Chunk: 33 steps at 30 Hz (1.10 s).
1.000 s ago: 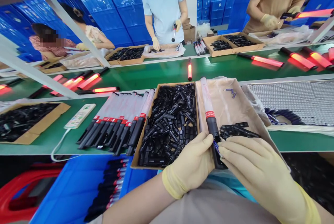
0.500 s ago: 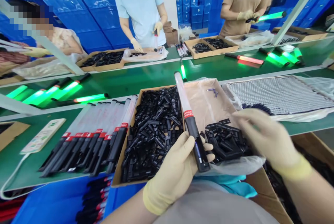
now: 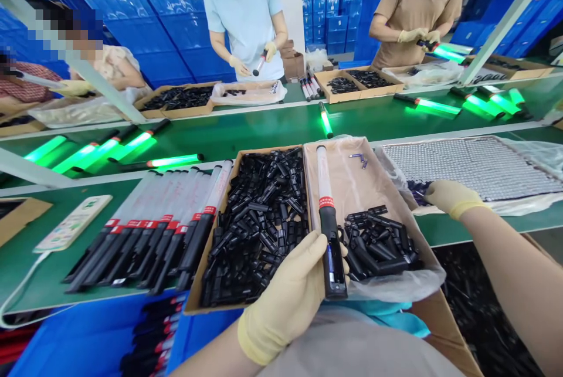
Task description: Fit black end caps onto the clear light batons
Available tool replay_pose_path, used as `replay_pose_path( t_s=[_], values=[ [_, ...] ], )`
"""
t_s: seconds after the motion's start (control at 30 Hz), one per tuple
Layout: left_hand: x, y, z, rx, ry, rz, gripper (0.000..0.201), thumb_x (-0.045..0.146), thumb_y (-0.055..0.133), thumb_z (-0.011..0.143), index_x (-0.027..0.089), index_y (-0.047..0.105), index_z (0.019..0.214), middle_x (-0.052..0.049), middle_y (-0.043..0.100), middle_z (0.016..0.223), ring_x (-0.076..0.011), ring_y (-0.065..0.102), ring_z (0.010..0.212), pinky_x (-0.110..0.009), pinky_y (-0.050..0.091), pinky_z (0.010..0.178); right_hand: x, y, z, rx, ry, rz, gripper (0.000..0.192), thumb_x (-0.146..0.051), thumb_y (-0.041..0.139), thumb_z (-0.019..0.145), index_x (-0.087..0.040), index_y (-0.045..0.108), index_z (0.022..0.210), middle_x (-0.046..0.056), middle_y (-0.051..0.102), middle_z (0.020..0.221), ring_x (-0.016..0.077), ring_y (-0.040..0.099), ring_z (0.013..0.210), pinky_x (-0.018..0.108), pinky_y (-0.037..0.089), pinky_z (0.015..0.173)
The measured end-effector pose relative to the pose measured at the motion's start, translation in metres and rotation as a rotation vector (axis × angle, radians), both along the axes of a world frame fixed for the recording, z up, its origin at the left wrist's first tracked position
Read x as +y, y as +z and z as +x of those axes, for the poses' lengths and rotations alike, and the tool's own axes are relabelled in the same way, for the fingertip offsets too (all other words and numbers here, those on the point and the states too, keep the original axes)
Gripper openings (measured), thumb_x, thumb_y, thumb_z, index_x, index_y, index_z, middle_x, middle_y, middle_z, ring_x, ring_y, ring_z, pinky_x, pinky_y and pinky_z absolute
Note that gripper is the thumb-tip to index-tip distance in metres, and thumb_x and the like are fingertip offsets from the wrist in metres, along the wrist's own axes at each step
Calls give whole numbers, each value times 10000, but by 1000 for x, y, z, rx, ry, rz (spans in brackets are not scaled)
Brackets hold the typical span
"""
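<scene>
My left hand (image 3: 294, 289) is wrapped round the black handle of a traffic wand (image 3: 326, 213), which has a clear tube and a red band. The wand's battery compartment faces up without its cover, and a blue battery (image 3: 331, 260) lies inside. Off to the right, my right hand (image 3: 455, 196) has its fingers pinched at the dark purple batteries (image 3: 417, 190), at the near left corner of a tray of batteries (image 3: 475, 160). Its fingertips are partly hidden among them. Below the wand, black plastic parts (image 3: 378, 239) lie in a lined cardboard box (image 3: 347, 175).
A second box (image 3: 210, 271) of black parts stands left of the wand. Several wands (image 3: 149, 230) lie in a row beside a power strip (image 3: 73, 224). Lit wands (image 3: 176, 160) rest on the green conveyor (image 3: 264, 131). Co-workers (image 3: 244, 19) handle wands on the far side.
My right hand has moved right and away from me, from beside the black parts to the batteries. The wand in my left hand has turned more upright in view. One wand on the conveyor went from red to green.
</scene>
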State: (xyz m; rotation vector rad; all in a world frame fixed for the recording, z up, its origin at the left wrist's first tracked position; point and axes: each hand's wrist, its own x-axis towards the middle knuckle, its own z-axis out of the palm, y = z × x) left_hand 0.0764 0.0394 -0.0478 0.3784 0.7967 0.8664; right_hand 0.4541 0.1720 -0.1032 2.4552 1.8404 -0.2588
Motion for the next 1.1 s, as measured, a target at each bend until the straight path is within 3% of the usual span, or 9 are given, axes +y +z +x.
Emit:
replay_pose_path(
  t_s=[0.1,0.17,0.3,0.43,0.53,0.67,0.9,1.0,1.1],
  values=[
    [0,0,0,4,-9,22,256,394,690,924,145,691,980,-63,653,896,-138,590,720,-257,475,651,-28,25,4,45,110,132,419,-499,653,875,-195,702,591,118,674,593,194,582,418,306,384,417],
    [0,-2,1,-8,-17,54,238,375,702,918,153,685,1001,-58,652,899,-144,599,750,-253,475,665,-54,41,-8,139,239,331,366,-511,673,877,-218,711,663,86,699,632,204,636,464,280,404,388],
    [2,-2,9,-58,-65,89,270,391,735,892,147,691,1000,-55,644,881,-140,584,748,-250,463,684,-103,67,-67,374,628,606,155,-403,633,958,-273,702,1005,25,762,906,181,738,720,255,582,583],
    [0,7,15,-128,-141,143,324,394,707,907,143,728,1111,-39,627,784,-127,523,643,-263,415,672,-126,81,-131,437,986,724,139,-319,544,1020,-255,668,1024,32,727,984,153,727,855,249,611,770],
    [-3,14,15,-160,-160,184,396,342,666,929,159,706,1279,-53,660,839,-142,531,664,-290,410,726,-131,81,-157,490,1116,726,162,-206,552,1008,-228,683,1101,42,706,1000,134,698,903,234,596,800],
    [-8,15,9,-151,-124,161,424,331,697,898,175,717,1292,-95,711,962,-197,605,791,-320,410,786,-132,75,-171,495,1134,758,243,-111,576,964,-219,703,1141,38,705,988,128,671,893,248,577,794],
    [-8,8,5,-180,-141,108,404,335,681,925,166,715,1291,-27,619,741,-117,471,576,-270,348,610,-136,81,-182,390,1165,824,294,-93,528,958,-241,712,1133,24,737,1013,155,680,899,294,567,810],
    [-6,7,5,-162,-152,120,443,388,709,904,155,711,1281,-31,613,719,-122,488,593,-253,366,602,-138,82,-172,360,1065,822,363,-108,516,963,-270,697,1232,42,731,1103,175,688,977,316,559,874],
    [-4,7,2,-133,-130,96,448,427,743,871,161,722,1231,-54,642,754,-125,536,634,-227,391,600,-120,73,-131,251,824,832,315,-194,512,992,-245,721,1223,84,736,1101,202,694,971,344,549,861]
  ],
)
